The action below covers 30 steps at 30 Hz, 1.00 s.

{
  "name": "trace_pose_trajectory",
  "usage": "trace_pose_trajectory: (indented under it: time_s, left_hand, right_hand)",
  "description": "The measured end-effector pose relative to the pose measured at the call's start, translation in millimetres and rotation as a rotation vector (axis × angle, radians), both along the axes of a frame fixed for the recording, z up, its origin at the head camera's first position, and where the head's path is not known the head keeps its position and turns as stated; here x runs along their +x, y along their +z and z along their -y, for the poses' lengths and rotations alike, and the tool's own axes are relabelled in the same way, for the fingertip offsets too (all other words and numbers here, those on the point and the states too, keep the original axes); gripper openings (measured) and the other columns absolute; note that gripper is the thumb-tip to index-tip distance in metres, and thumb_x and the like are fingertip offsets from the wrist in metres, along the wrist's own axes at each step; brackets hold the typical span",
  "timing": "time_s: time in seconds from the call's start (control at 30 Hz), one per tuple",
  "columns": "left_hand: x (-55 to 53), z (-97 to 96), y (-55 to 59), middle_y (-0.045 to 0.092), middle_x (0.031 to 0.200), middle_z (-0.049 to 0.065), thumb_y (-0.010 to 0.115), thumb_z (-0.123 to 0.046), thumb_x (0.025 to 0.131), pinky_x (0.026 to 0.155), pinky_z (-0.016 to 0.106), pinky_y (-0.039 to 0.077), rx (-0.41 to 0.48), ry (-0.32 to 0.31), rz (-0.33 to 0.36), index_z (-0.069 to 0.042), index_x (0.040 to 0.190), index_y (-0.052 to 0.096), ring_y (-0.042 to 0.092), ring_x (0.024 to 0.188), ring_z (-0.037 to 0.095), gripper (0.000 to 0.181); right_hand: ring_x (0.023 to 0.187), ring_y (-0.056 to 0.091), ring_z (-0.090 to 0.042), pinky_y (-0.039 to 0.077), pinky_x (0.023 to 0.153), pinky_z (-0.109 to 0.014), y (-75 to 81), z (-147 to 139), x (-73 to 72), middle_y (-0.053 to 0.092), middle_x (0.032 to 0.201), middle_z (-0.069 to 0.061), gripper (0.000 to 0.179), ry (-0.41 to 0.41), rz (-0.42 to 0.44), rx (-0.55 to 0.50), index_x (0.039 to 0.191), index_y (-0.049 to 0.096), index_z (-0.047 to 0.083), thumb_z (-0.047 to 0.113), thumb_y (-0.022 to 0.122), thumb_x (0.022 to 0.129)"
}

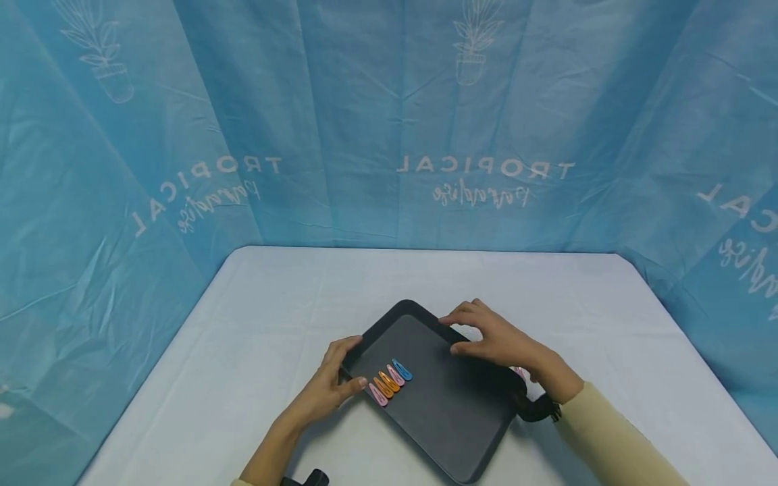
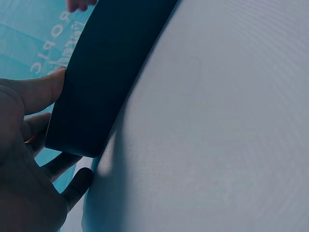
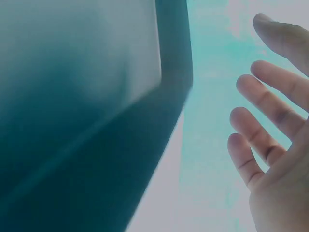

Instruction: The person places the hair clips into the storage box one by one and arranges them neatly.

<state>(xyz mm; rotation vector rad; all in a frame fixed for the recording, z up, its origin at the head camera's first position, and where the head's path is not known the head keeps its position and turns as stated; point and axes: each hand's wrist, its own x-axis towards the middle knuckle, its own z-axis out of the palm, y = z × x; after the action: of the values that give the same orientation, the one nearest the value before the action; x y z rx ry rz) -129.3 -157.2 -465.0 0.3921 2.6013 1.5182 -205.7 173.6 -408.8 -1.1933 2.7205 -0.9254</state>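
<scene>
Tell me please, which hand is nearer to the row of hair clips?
Left. The left hand holds the tray, thumb beside the hair clips; the right hand is farther off, at the tray's far right edge.

Between the left hand [image 1: 331, 381] and right hand [image 1: 495, 337], the tray [image 1: 452, 412] bars the way, its raised rim an obstacle. A hand could pass over its floor from the right thumb toward the clips [image 1: 389, 383], which block the spot beside the left thumb. The table [image 1: 292, 290] offers room beyond both hands; a half-hidden item [image 1: 520, 372] obstructs beside the right wrist.
</scene>
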Motion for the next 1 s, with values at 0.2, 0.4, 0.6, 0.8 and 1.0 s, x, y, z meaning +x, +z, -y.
trace_pose_trajectory:
  time_s: [0.2, 0.4, 0.6, 0.8, 1.0]
  left_hand:
    - [-0.4, 0.4, 0.2, 0.026, 0.149, 0.009, 0.068, -0.015, 0.086, 0.112, 0.062, 0.02, 0.012, -0.009, 0.007, -0.016, 0.147, 0.03, 0.018, 0.144, 0.034, 0.072]
    - [-0.6, 0.7, -0.6, 0.025, 0.149, 0.009, 0.068, -0.016, 0.086, 0.112, 0.062, 0.021, 0.016, -0.013, 0.007, -0.017, 0.147, 0.03, 0.018, 0.144, 0.034, 0.072]
    - [-0.3, 1.3, -0.8, 0.024, 0.15, 0.009, 0.068, -0.016, 0.086, 0.112, 0.063, 0.02, 0.031, -0.021, 0.016, -0.017, 0.147, 0.03, 0.016, 0.144, 0.035, 0.072]
    - [-0.5, 1.4, -1.0, 0.024, 0.15, 0.01, 0.068, -0.016, 0.086, 0.112, 0.063, 0.019, 0.039, -0.028, 0.01, -0.016, 0.147, 0.03, 0.016, 0.144, 0.035, 0.072]
    - [0.1, 1.0, -0.3, 0.025, 0.149, 0.011, 0.068, -0.016, 0.086, 0.111, 0.063, 0.02, 0.026, -0.024, -0.005, -0.015, 0.146, 0.03, 0.018, 0.144, 0.036, 0.071]
  right_hand:
    - [0.109, 0.048, -0.015, 0.047, 0.091, -0.048, -4.5, -42.7, 0.4, 0.058, 0.12, 0.003, 0.047, -0.114, -0.002, -0.016, 0.126, 0.059, 0.021, 0.031, 0.072, 0.083]
    - [0.107, 0.045, -0.017, 0.047, 0.086, -0.047, -18.0, -84.3, -0.2, 0.057, 0.121, -0.003, 0.046, -0.216, 0.027, 0.012, 0.126, 0.059, 0.016, 0.03, 0.071, 0.084]
    - [0.108, 0.045, -0.024, 0.047, 0.085, -0.05, -34.8, -114.8, 3.4, 0.056, 0.12, -0.008, 0.045, -0.3, 0.064, 0.043, 0.125, 0.059, 0.009, 0.024, 0.07, 0.084]
    - [0.11, 0.046, -0.029, 0.046, 0.086, -0.052, -43.9, -133.3, 5.6, 0.056, 0.119, -0.011, 0.047, -0.342, 0.08, 0.077, 0.124, 0.06, 0.008, 0.025, 0.072, 0.083]
    - [0.108, 0.045, -0.028, 0.045, 0.085, -0.05, -52.4, -144.7, 4.4, 0.056, 0.12, -0.012, 0.047, -0.36, 0.099, 0.119, 0.124, 0.061, 0.008, 0.021, 0.073, 0.08]
